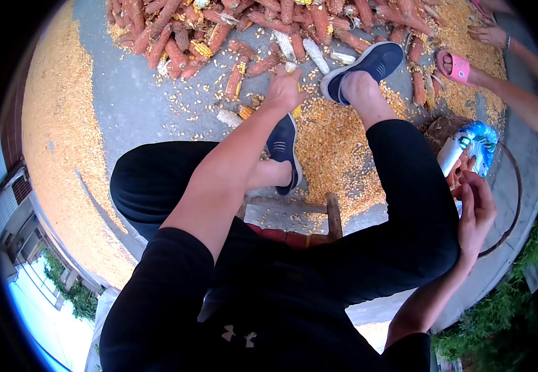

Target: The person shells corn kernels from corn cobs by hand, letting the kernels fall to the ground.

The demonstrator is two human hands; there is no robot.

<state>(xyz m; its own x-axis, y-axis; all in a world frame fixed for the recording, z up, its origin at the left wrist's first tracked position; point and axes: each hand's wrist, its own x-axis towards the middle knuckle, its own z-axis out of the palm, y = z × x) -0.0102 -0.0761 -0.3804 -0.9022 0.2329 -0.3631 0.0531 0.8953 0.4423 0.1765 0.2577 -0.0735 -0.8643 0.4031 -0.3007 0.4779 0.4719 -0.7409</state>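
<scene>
My left hand (284, 90) reaches down past my left shoe (283, 149) to the near edge of the corn cob pile (269, 25). Its thumb stands apart from the fingers, and I see nothing held in it. A whitish cob (290, 67) lies by its fingertips, and a partly yellow corn cob (246, 112) lies on its left. My right hand (476, 214) is beside my right knee, fingers loosely bent and thumb apart. It is next to a basket holding a blue-and-white bag (481, 146) and reddish pieces. No object shows in that hand.
Loose corn kernels (337, 155) are heaped between my shoes, and a wide kernel layer (64, 136) covers the ground at left. A wooden stool (333, 217) is under me. At the upper right are another person's hand (487, 35) and foot in a pink sandal (454, 67).
</scene>
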